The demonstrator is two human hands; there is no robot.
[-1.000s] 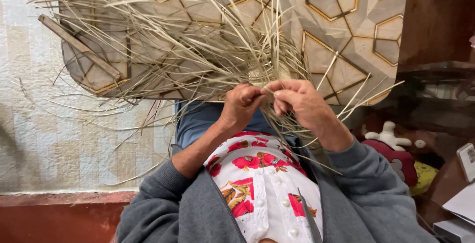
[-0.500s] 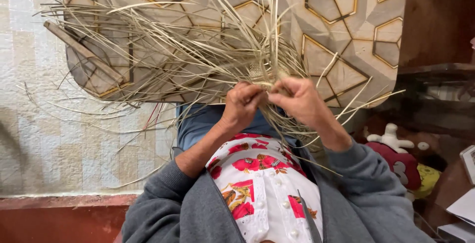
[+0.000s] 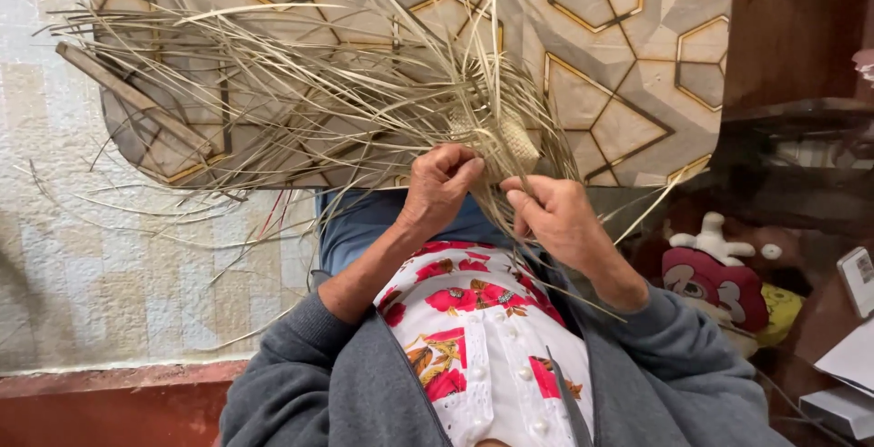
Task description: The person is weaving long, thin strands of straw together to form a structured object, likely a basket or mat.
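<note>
Two hands at straw work: left hand point(image 3: 440, 186) curled, fingers pressed on strands; right hand point(image 3: 553, 215) pinching strands below woven patch point(image 3: 503, 140); loose straw point(image 3: 300, 101) fanning beyond fingertips over patterned board point(image 3: 628, 65).

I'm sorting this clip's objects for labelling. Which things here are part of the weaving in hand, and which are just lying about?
In the work: woven straw piece, loose straw strands, left hand, right hand, patterned board under the straw.

Lying about: wooden stick, plush toy, papers.
</note>
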